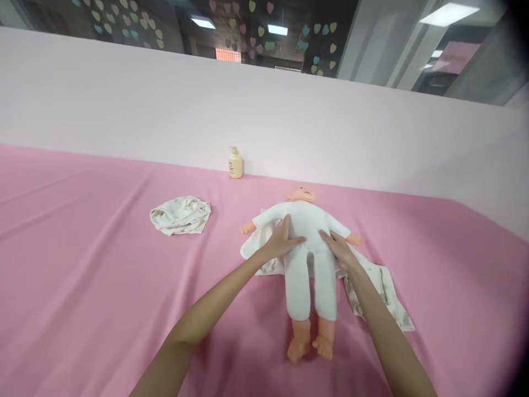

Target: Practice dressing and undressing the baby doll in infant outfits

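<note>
White doll (309, 231) is being held between left hand (283, 242) and right hand (340, 251), head (303, 193) toward surface (103, 309) far edge.

White-bodied doll (303, 226), pink sheet (103, 314), pale yellow bottle (236, 166), white wall (124, 105), faintly printed white cloth (182, 216), pastel hearts (270, 46)

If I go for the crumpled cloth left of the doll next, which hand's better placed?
Probably your left hand: it's on the side of the doll nearer the crumpled cloth. Your right hand would have to cross the doll.
</note>
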Demonstrator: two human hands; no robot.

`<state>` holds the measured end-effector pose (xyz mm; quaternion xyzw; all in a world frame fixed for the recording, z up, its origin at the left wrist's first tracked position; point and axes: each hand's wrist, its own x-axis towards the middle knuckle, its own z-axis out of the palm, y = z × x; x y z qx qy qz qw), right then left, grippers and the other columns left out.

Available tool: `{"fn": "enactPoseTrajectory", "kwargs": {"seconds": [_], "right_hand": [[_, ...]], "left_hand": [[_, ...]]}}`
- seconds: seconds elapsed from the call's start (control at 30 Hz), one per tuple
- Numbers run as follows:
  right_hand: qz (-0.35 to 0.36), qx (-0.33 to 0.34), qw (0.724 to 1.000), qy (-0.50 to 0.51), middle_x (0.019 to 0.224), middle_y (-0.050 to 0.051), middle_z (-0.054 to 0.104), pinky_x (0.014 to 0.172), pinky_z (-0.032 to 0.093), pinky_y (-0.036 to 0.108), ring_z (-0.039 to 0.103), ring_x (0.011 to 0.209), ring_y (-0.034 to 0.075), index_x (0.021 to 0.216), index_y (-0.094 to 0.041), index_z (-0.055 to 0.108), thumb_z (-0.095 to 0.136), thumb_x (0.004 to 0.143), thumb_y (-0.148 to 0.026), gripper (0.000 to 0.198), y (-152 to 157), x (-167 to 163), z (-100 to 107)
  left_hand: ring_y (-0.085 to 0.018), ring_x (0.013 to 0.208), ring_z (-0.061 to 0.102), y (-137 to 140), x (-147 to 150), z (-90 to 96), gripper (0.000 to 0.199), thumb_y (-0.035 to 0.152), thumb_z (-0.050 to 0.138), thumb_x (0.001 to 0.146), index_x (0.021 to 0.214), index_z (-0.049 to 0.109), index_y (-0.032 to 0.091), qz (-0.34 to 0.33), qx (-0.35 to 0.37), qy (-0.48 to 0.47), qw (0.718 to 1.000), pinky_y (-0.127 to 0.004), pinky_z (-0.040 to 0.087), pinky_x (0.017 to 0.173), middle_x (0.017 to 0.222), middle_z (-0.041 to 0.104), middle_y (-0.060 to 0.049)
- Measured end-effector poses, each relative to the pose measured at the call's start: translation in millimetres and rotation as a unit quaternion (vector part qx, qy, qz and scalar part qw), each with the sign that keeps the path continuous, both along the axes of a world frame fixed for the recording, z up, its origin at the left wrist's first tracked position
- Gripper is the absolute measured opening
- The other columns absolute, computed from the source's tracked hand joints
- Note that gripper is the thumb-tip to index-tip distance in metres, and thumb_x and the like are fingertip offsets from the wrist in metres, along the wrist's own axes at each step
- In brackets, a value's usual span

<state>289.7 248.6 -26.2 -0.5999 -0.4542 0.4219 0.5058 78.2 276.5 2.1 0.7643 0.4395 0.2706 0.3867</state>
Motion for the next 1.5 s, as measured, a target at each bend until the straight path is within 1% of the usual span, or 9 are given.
{"fn": "enactPoseTrajectory", "kwargs": {"seconds": [0.13, 0.27, 0.37, 0.43, 0.7, 0.93, 1.13, 1.33, 1.5], "right_hand": [[-0.003, -0.009, 0.999, -0.034, 0.104, 0.01, 0.07, 0.073, 0.056, 0.034, 0.067, 0.087, 0.025, 0.103, -0.017, 0.066, 0.062, 0.076, -0.052, 0.044, 10.3, -4.0, -22.0], [-0.013, -0.002, 0.989, -0.146, 0.1, 0.009, 0.07, 0.081, 0.052, 0.04, 0.065, 0.089, 0.027, 0.106, -0.018, 0.065, 0.057, 0.078, -0.055, 0.047, 9.7, -2.6, -24.5], [-0.095, 0.058, 0.939, -0.326, 0.102, 0.012, 0.068, 0.089, 0.046, 0.048, 0.061, 0.096, 0.03, 0.112, -0.016, 0.061, 0.056, 0.078, -0.049, 0.047, 10.7, -7.8, -13.5], [-0.112, 0.145, 0.89, -0.418, 0.111, 0.015, 0.064, 0.094, 0.042, 0.047, 0.055, 0.107, 0.031, 0.116, -0.013, 0.059, 0.053, 0.081, -0.039, 0.044, 18.8, -24.8, -1.6], [0.245, 0.234, 0.742, -0.579, 0.115, 0.013, 0.063, 0.101, 0.031, 0.042, 0.054, 0.108, 0.024, 0.108, -0.014, 0.06, 0.051, 0.068, 0.001, 0.044, 105.7, -144.1, 12.8], [0.117, 0.215, 0.821, -0.515, 0.101, 0.015, 0.062, 0.079, 0.044, 0.034, 0.057, 0.092, 0.024, 0.1, -0.011, 0.055, 0.051, 0.077, -0.017, 0.024, 130.4, -133.5, 7.4], [-0.045, 0.271, 0.93, -0.246, 0.088, 0.007, 0.062, 0.072, 0.046, 0.032, 0.058, 0.078, 0.021, 0.102, -0.017, 0.049, 0.052, 0.07, -0.025, 0.033, 120.0, -107.3, 16.1], [-0.001, 0.348, 0.896, -0.276, 0.112, 0.012, 0.06, 0.094, 0.041, 0.036, 0.054, 0.106, 0.023, 0.112, -0.017, 0.048, 0.043, 0.066, -0.013, 0.047, 120.4, -115.8, 9.7], [0.048, 0.313, 0.855, -0.41, 0.113, 0.015, 0.056, 0.093, 0.04, 0.036, 0.049, 0.11, 0.024, 0.115, -0.013, 0.045, 0.04, 0.063, -0.004, 0.054, 124.9, -119.6, 3.9]], "left_hand": [[-0.03, 0.142, 0.014, 10.5, -2.5, -13.4, 0.101, 0.059, 0.056, 0.077, 0.148, 0.004, 0.008, 0.011, -0.027, 0.006, 1.0, -0.035, 0.022, 0.114, 0.155, 0.012, -0.017], [-0.031, 0.133, 0.036, 18.9, -26.9, 4.9, 0.093, 0.056, 0.054, 0.078, 0.148, 0.01, 0.014, -0.066, -0.043, 0.085, 0.993, -0.036, 0.035, 0.104, 0.151, 0.026, -0.016], [-0.026, 0.11, 0.057, 31.6, -61.1, 29.6, 0.06, 0.044, 0.054, 0.079, 0.134, 0.043, 0.025, -0.139, -0.032, 0.157, 0.977, -0.033, 0.043, 0.09, 0.127, 0.058, -0.007], [-0.023, 0.097, 0.061, 41.4, -82.0, 39.6, 0.031, 0.038, 0.048, 0.082, 0.105, 0.064, 0.024, -0.1, -0.016, 0.206, 0.973, -0.03, 0.045, 0.08, 0.105, 0.067, -0.004], [-0.023, 0.074, 0.063, 35.5, -77.5, 18.3, 0.01, 0.021, 0.054, 0.072, 0.07, 0.064, 0.018, -0.028, -0.054, 0.375, 0.925, -0.03, 0.044, 0.066, 0.075, 0.068, -0.006], [-0.029, 0.088, 0.065, 30.5, -68.2, 8.5, 0.025, 0.03, 0.047, 0.082, 0.084, 0.068, 0.015, 0.018, -0.048, 0.404, 0.913, -0.035, 0.047, 0.073, 0.092, 0.07, -0.014], [-0.038, 0.116, 0.049, 59.7, -36.4, -21.7, 0.067, 0.058, 0.033, 0.087, 0.124, 0.046, 0.004, 0.167, 0.038, 0.377, 0.91, -0.048, 0.038, 0.091, 0.123, 0.053, -0.027], [-0.033, 0.11, 0.056, 86.6, -20.1, -43.0, 0.064, 0.034, 0.063, 0.073, 0.127, 0.042, 0.008, 0.208, 0.04, 0.281, 0.936, -0.041, 0.041, 0.09, 0.112, 0.061, -0.022], [-0.021, 0.089, 0.062, 100.4, -65.8, -30.4, 0.059, 0.022, 0.06, 0.07, 0.127, 0.044, 0.02, 0.218, 0.034, 0.224, 0.949, -0.028, 0.046, 0.073, 0.095, 0.065, -0.007]]}}
